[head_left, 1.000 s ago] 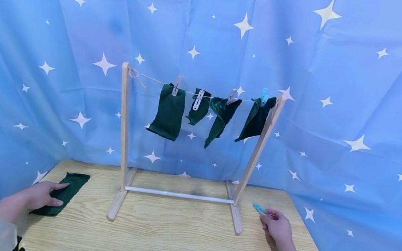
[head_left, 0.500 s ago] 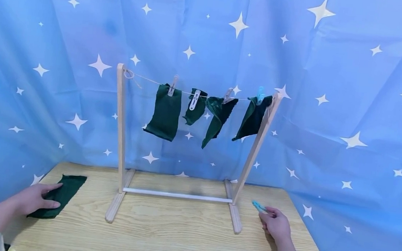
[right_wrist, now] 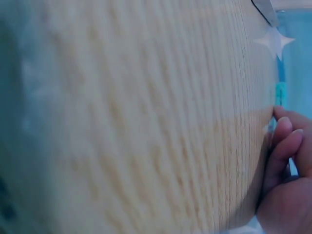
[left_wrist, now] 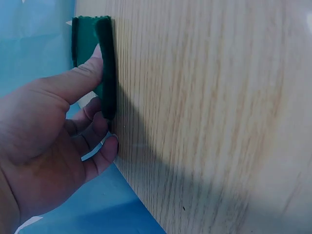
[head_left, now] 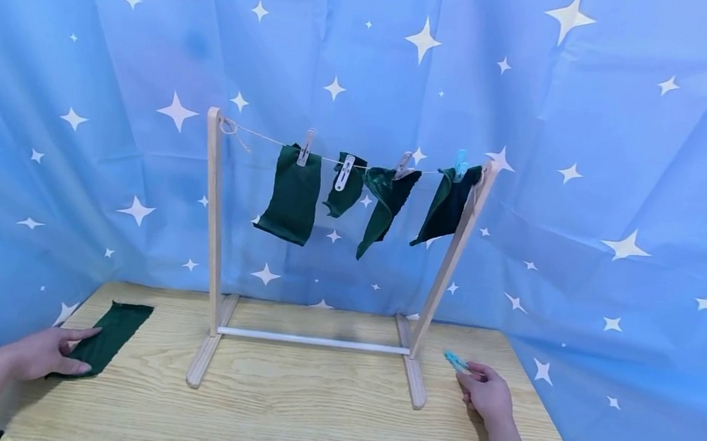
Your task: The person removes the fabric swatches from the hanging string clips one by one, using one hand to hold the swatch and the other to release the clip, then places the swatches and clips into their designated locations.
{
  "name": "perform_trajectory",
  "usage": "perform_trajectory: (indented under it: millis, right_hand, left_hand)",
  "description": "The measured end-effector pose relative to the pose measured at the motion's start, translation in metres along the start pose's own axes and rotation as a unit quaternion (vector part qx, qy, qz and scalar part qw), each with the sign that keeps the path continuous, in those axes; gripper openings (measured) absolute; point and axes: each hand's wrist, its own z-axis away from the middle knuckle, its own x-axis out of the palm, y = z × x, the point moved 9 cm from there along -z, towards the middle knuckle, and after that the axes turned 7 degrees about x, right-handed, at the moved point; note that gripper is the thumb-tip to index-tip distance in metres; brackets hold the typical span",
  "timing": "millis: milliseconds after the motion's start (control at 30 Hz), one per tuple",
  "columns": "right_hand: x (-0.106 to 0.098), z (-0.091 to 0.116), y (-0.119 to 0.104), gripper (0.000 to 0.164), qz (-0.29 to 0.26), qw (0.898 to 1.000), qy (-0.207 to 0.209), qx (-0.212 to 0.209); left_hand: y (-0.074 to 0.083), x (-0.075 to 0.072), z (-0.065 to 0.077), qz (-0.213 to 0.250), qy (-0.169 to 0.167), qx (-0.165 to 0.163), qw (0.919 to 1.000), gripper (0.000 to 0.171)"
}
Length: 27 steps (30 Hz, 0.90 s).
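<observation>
On the table's left side lies a dark green cloth (head_left: 115,332), flat for the most part. My left hand (head_left: 43,352) rests at its near left edge, index finger and thumb spread over the fabric. From the left wrist, the thumb touches the cloth (left_wrist: 90,36) beside a raised edge, and the other fingers bend loosely near the table. At the right, my right hand (head_left: 490,398) pinches a light blue clothespin (head_left: 455,361) low over the tabletop. The right wrist view catches bent fingers (right_wrist: 287,146) at its right border, with only a bit of the clothespin (right_wrist: 281,92) showing.
Between the hands stands a wooden frame (head_left: 214,221) with a string line (head_left: 259,135) and a white bottom bar (head_left: 313,341). Several green cloths (head_left: 294,197) hang from clothespins (head_left: 461,165) on it. A starry blue curtain (head_left: 585,200) surrounds the wooden table (head_left: 289,420).
My left hand has slid back to the left over the cloth, uncovering more of it. The right hand keeps its pinch on the clothespin. The head view has shifted slightly.
</observation>
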Motion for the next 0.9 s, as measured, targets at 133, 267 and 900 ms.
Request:
perform_trajectory:
  millis: [133, 267, 900]
  right_hand:
    - [0.002, 0.001, -0.002, 0.055, 0.003, 1.0, 0.002, 0.003]
    - [0.004, 0.001, -0.003, 0.054, 0.006, 1.0, 0.002, 0.007]
    - [-0.013, 0.017, -0.019, 0.068, -0.02, 1.0, -0.018, -0.014]
  left_hand:
    - [-0.003, 0.0, 0.001, 0.002, -0.002, 0.0, 1.0, 0.09]
    - [-0.005, 0.0, 0.002, 0.007, -0.007, 0.003, 1.0, 0.09]
    - [0.02, -0.033, 0.009, -0.066, 0.139, 0.005, 0.9881, 0.067]
